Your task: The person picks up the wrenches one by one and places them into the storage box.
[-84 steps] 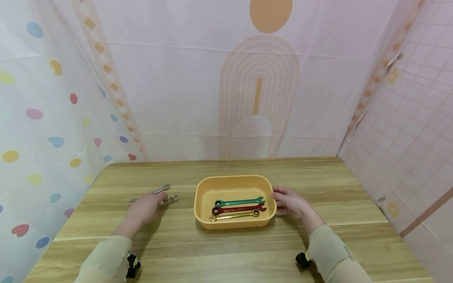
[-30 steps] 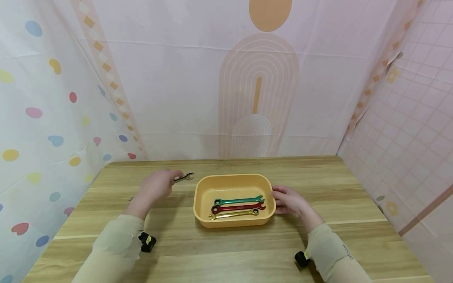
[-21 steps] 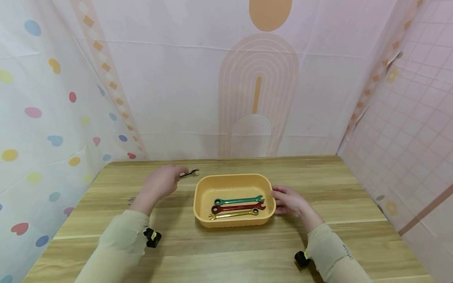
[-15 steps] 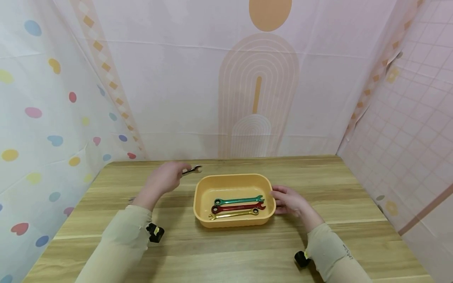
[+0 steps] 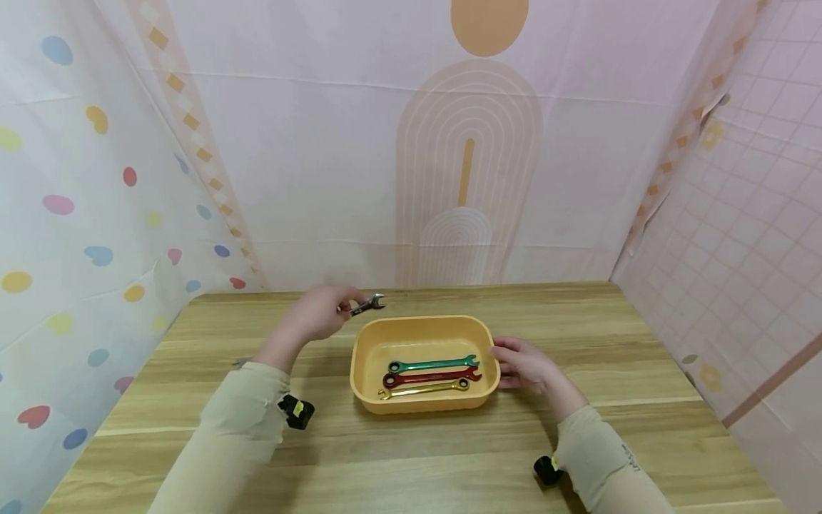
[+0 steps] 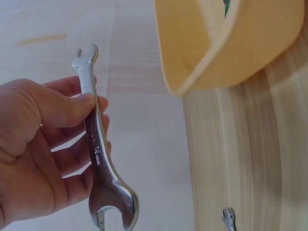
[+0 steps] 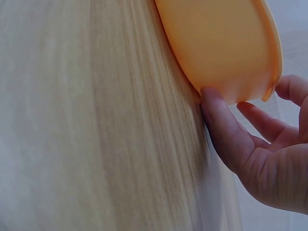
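The silver wrench (image 6: 98,154) in the left hand (image 6: 38,154) was bright polished metal, glossy, with stamped marks on its shank. The tray (image 5: 366,400) at frame centre looked like smooth, matt yellow plastic. The green wrench (image 5: 433,366), red wrench (image 5: 430,378) and gold wrench (image 5: 424,390) had a coloured metallic sheen. The table (image 5: 642,428) showed pale, grained wood with a matt finish. The backdrop (image 5: 321,178) looked like thin printed cloth, creased.

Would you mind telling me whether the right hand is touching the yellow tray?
Touching. The right wrist view shows the right hand with its thumb pressed against the yellow tray wall.
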